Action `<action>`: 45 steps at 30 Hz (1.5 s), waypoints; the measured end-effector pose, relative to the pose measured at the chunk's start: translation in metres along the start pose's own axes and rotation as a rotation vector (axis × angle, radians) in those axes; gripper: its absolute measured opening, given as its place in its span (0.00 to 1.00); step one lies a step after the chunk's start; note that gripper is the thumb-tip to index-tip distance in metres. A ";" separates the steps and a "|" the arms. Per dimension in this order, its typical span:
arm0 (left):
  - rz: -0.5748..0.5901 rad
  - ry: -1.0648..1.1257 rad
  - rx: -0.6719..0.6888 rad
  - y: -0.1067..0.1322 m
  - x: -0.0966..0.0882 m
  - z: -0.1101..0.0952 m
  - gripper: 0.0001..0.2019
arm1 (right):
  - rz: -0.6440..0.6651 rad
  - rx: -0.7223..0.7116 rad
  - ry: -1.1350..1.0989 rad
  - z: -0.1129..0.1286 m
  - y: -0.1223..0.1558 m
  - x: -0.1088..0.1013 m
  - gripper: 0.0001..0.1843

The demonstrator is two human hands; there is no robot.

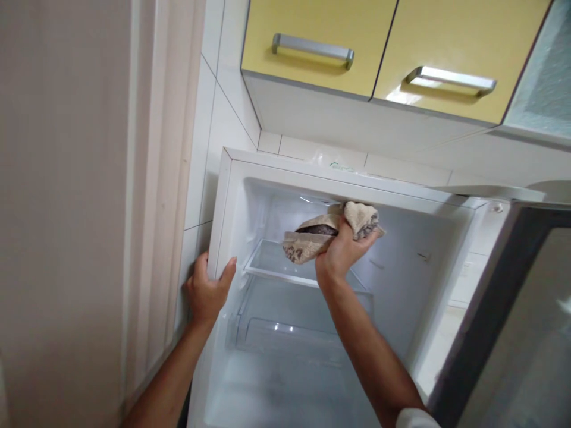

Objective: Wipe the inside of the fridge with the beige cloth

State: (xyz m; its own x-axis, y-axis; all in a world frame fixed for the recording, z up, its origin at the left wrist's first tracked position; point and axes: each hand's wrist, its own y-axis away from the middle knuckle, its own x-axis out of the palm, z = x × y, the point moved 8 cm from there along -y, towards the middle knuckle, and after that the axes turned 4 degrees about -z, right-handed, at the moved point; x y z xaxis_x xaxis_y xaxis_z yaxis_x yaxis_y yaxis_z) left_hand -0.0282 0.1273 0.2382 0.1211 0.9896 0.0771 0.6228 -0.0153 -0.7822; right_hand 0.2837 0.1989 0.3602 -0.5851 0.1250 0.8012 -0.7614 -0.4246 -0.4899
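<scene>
A white refrigerator (222, 214) stands with its door swung wide to the right. My left hand (209, 291) grips its left front edge, the thumb on the inner side and the fingers round the outside. Inside the upper part, my right hand (341, 252) is closed on a bunched beige cloth (307, 246) with dark brown patches. The cloth is close below the compartment's ceiling, and part of it hangs out to the left of the hand. Beneath it lies a glass shelf (267, 258), partly covered by my right hand and forearm.
The open refrigerator door (504, 321) bounds the right side. Lower inside sits a clear plastic drawer (289, 333). Overhead are yellow cabinets (321, 24) with metal handles. A pale door frame (165, 178) and white wall tiles (227, 119) are close on the left.
</scene>
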 end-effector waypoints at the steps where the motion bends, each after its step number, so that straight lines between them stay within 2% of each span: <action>1: -0.003 -0.004 0.006 0.000 0.000 0.000 0.27 | 0.017 0.008 0.015 -0.004 0.007 0.005 0.28; 5: -0.005 -0.014 0.023 0.001 0.001 0.000 0.27 | 0.150 0.033 0.090 -0.024 0.039 0.030 0.29; 12: -0.012 -0.034 0.038 0.002 0.001 0.000 0.26 | 0.574 0.166 0.108 -0.083 0.080 0.096 0.28; 15: -0.001 -0.041 0.028 0.002 0.002 0.000 0.26 | 0.666 0.162 0.128 -0.099 0.080 0.106 0.25; 18: 0.001 -0.036 0.029 0.002 0.002 -0.001 0.25 | 0.692 0.174 0.159 -0.111 0.075 0.099 0.23; 22: 0.010 -0.018 0.033 0.002 0.003 -0.001 0.26 | 0.673 0.304 0.229 -0.126 0.069 0.070 0.20; 25: 0.025 -0.027 0.019 0.002 0.005 0.000 0.27 | 0.566 0.412 0.218 -0.127 0.065 0.035 0.22; 28: 0.043 -0.022 0.012 0.002 0.006 -0.001 0.26 | 0.428 0.522 0.157 -0.115 0.062 -0.004 0.26; 33: 0.084 -0.028 -0.020 0.002 0.008 -0.001 0.26 | 0.265 0.631 0.109 -0.068 0.069 -0.063 0.30; 40: 0.199 -0.029 -0.092 0.001 0.008 -0.002 0.29 | 0.250 0.639 0.235 0.006 0.085 -0.138 0.32; 45: 0.273 0.085 -0.196 0.003 0.008 -0.007 0.31 | 0.199 0.643 0.398 0.045 0.086 -0.209 0.34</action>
State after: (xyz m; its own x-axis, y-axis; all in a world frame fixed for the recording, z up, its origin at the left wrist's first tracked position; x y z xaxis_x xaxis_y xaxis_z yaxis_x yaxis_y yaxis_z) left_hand -0.0198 0.1342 0.2409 0.3628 0.9298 -0.0615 0.6939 -0.3136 -0.6482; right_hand 0.3532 0.0957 0.1662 -0.8423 0.2528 0.4759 -0.3918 -0.8936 -0.2188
